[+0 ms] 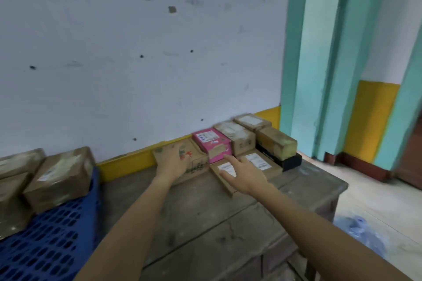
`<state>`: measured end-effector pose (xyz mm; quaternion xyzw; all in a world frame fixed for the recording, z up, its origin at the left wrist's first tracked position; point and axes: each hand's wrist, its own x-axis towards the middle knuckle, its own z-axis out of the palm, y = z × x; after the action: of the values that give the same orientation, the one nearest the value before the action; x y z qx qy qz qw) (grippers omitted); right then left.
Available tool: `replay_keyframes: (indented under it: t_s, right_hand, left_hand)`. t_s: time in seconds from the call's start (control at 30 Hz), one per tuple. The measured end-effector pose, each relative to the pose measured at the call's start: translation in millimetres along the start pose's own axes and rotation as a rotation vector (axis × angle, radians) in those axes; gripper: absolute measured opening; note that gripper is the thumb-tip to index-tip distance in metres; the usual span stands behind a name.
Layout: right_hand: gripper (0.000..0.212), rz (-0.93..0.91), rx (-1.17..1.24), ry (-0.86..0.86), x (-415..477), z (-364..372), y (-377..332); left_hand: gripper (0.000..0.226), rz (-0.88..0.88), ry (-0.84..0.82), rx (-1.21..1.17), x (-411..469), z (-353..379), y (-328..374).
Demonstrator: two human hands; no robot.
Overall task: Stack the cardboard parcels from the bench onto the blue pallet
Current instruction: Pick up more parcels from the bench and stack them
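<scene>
Left grip point(174, 162): fingers straight and spread, palm down on the top of the printed box point(196, 160); nothing is pinched.
Right grip point(242, 173): fingers spread and straight over the flat parcel point(225, 168); whether it touches cannot be told.
Printed box: at the counter's point(205, 223) far edge against the wall, leftmost of the parcels there.
Flat parcel: just right of the printed box, nearer the front, white label up.
Second flat parcel point(260, 162): touching the first on its right, also labelled.
Pink box point(212, 143): behind the flat parcels, beside the printed box, along the far edge.
Brown boxes point(237, 137): two in a row, running from the pink box toward the far right corner.
Tan box point(277, 141): on top of a black box point(290, 163) at the counter's right edge.
Pallet point(52, 246): blue, perforated, at the counter's left edge.
Stacked parcels point(61, 178): three brown ones show on the pallet's far part, close together, blurred.
Floor: a blurred bluish plastic thing point(360, 232) lies right of the counter.
</scene>
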<state>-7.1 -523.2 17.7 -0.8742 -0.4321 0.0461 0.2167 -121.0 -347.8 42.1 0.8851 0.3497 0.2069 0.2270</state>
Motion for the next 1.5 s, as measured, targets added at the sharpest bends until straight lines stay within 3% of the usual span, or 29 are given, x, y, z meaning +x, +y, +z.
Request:
replay_keyframes:
  t_s: [0.47, 0.63, 0.93, 1.03, 1.23, 1.33, 1.5]
  right_hand:
    - [0.059, 0.346, -0.023, 0.022, 84.7, -39.5, 211.3]
    - [0.054, 0.413, -0.001, 0.046, 128.5, -44.1, 266.9]
    - [0.055, 0.351, -0.043, 0.064, 222.9, -36.7, 314.8]
    - [0.057, 0.345, 0.061, -0.027, 235.6, -27.5, 333.6]
    - [0.069, 0.226, 0.26, -0.14, 243.6, -13.9, 361.0]
    - [0.072, 0.163, 0.428, -0.146, 245.4, -15.2, 365.8]
    - [0.071, 0.115, 0.462, -0.1, 246.2, -16.4, 360.8]
  left_hand:
    - [0.042, 0.132, -0.258, -0.16, 145.2, 194.5, 113.9]
    - [0.05, 0.138, -0.36, -0.164, 187.9, 259.8, 136.5]
    - [0.052, -0.043, -0.322, -0.198, 238.4, 313.0, 130.0]
    - [0.057, -0.049, -0.343, -0.302, 252.3, 328.7, 148.4]
    - [0.064, -0.177, -0.542, -0.4, 257.5, 365.7, 190.6]
    - [0.064, -0.232, -0.502, -0.42, 250.2, 379.2, 196.5]
    - [0.066, -0.243, -0.45, -0.448, 245.5, 379.5, 206.9]
